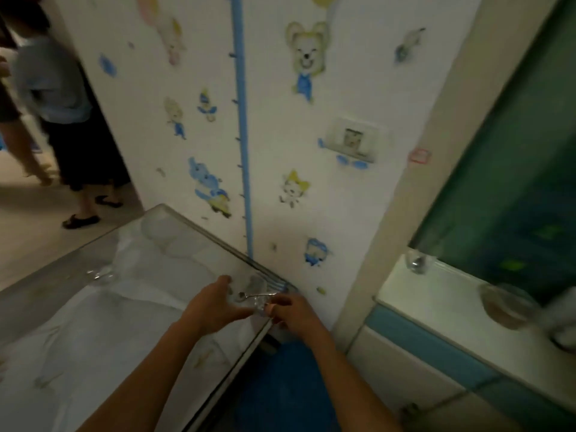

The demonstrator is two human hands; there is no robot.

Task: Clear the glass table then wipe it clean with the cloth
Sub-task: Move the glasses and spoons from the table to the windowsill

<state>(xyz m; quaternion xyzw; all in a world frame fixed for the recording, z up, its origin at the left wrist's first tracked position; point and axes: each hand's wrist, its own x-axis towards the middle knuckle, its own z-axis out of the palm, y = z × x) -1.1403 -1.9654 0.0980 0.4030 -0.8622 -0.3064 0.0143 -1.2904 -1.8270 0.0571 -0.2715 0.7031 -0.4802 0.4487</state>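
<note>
Cartoon animal stickers [307, 54] and a blue height chart [243, 120] cover the wall; two people [62, 120] stand far left.

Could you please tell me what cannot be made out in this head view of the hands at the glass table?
- Small clear object between the left hand and right hand: blurred and part-covered by fingers; identity unclear.
- Glass table: near and left parts cut off by the frame edges.
- Cloth: not visible.
- Glass bowl on the ledge: motion-blurred; contents unreadable.
</note>
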